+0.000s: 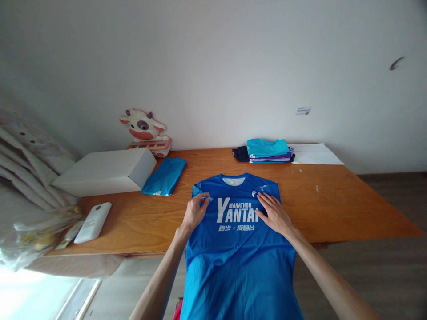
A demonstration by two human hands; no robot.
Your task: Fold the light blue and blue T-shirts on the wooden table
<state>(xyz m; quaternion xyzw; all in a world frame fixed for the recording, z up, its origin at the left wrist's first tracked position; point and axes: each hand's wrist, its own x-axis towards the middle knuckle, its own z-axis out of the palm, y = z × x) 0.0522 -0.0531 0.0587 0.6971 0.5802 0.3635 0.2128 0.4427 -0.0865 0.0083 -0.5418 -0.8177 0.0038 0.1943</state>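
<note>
Both hands work one blue shirt (233, 231): left hand (195, 213) pinches its sleeve edge, right hand (274, 214) lies spread flat; folding barely begun, hem overhanging the table (333, 200)

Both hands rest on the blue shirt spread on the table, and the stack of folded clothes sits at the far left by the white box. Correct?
Not quite. The head view shows the stack at the far right, beside the white paper, not by the box. Left hand and right hand do rest on the shirt on the table.
</note>
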